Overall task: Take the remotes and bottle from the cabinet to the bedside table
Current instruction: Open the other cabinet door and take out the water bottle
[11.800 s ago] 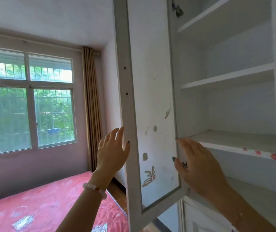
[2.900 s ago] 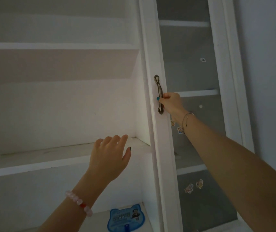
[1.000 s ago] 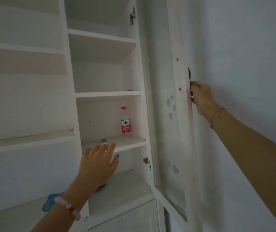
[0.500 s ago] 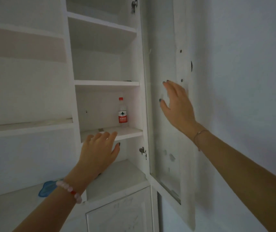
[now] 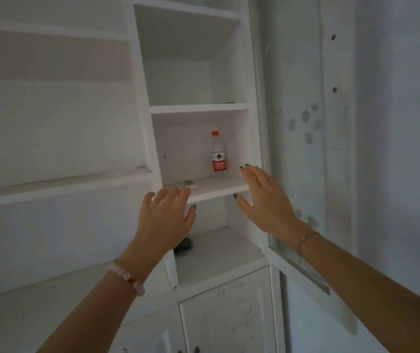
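Note:
A clear water bottle (image 5: 218, 155) with a red cap and red label stands upright at the back right of a shelf (image 5: 219, 189) in the open white cabinet. A pale remote (image 5: 189, 184) lies flat on the same shelf, near its left front. One shelf lower, a dark object (image 5: 183, 245) shows partly behind my left wrist; what it is I cannot tell. My left hand (image 5: 164, 220) is raised, fingers spread, just below the pale remote. My right hand (image 5: 265, 200) is open at the shelf's right front corner, right of the bottle. Neither hand holds anything.
The glass cabinet door (image 5: 303, 154) stands swung open to the right, against the wall, behind my right forearm. Wider white shelves (image 5: 58, 186) run off to the left. Closed lower cabinet doors (image 5: 226, 317) sit below. A small dark item (image 5: 228, 102) lies on the shelf above.
My right hand has left the open door and moved left and down to the shelf's front corner beside the bottle. My left hand stays raised below the shelf.

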The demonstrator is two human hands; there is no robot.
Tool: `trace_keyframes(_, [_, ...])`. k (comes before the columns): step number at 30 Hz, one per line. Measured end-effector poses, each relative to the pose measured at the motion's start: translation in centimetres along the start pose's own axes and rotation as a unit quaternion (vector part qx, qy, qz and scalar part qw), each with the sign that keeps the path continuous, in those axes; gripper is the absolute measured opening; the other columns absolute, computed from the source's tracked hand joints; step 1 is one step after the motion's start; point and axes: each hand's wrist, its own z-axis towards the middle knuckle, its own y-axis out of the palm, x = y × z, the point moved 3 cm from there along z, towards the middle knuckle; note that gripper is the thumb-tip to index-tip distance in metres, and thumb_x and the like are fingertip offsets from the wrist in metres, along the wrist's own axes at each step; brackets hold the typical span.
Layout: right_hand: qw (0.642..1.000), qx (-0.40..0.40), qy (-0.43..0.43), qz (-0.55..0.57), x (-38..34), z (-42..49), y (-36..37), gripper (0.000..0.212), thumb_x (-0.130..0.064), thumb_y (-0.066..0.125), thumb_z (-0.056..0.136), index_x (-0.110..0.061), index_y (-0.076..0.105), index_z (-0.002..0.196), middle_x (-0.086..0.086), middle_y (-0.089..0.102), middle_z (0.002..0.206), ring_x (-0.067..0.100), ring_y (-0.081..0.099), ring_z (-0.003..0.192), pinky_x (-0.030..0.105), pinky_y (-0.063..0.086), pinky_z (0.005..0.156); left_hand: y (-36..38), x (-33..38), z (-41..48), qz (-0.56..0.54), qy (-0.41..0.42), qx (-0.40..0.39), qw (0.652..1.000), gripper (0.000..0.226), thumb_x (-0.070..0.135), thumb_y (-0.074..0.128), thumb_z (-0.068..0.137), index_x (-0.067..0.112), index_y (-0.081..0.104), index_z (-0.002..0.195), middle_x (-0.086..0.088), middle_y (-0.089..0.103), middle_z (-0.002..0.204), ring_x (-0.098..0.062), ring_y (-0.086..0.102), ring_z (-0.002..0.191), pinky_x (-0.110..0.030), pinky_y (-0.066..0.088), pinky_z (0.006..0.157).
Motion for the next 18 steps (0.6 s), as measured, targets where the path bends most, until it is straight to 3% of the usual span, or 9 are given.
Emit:
trace_keyframes(3, [1.000, 0.002, 0.003, 0.007, -0.8, -0.6, 1.6, 0.058, -0.036, 0.046, 0.091, -0.008, 0.032, 0.139, 0.010, 0.036, 0.144, 0.024, 0.033, 0.132, 0.031, 0.024, 0.108, 0.9, -1.6, -0.9, 0.007, -0.002, -0.019, 1.000, 0.037, 0.033, 0.047, 0.086, 0.007, 0.064, 0.108, -0.012, 0.070, 0.094, -0.031, 0.066, 0.079, -0.044, 0.052, 0.073])
trace_keyframes(8, [0.999, 0.001, 0.030, 0.016, -1.8, -0.9, 4.1, 0.057, -0.034, 0.052, 0.088, -0.005, 0.037, 0.136, 0.014, 0.042, 0.140, 0.028, 0.040, 0.128, 0.038, 0.034, 0.106, 3.2, -3.8, -2.3, 0.005, -0.002, -0.032, 0.999, 0.047, 0.037, 0.033, 0.087, 0.010, 0.065, 0.108, -0.009, 0.069, 0.097, -0.028, 0.066, 0.082, -0.043, 0.051, 0.076])
trace_keyframes(18, [0.997, -0.047, 0.046, 0.026, -1.2, 0.1, 9.5, 0.060, -0.043, 0.043, 0.090, -0.010, 0.033, 0.138, 0.009, 0.039, 0.143, 0.024, 0.035, 0.131, 0.043, 0.033, 0.107, 7.5, -3.7, -0.9, -0.026, 0.006, -0.034, 0.999, 0.048, 0.037, 0.033, 0.086, 0.008, 0.064, 0.109, -0.011, 0.069, 0.100, -0.030, 0.066, 0.088, -0.047, 0.052, 0.080])
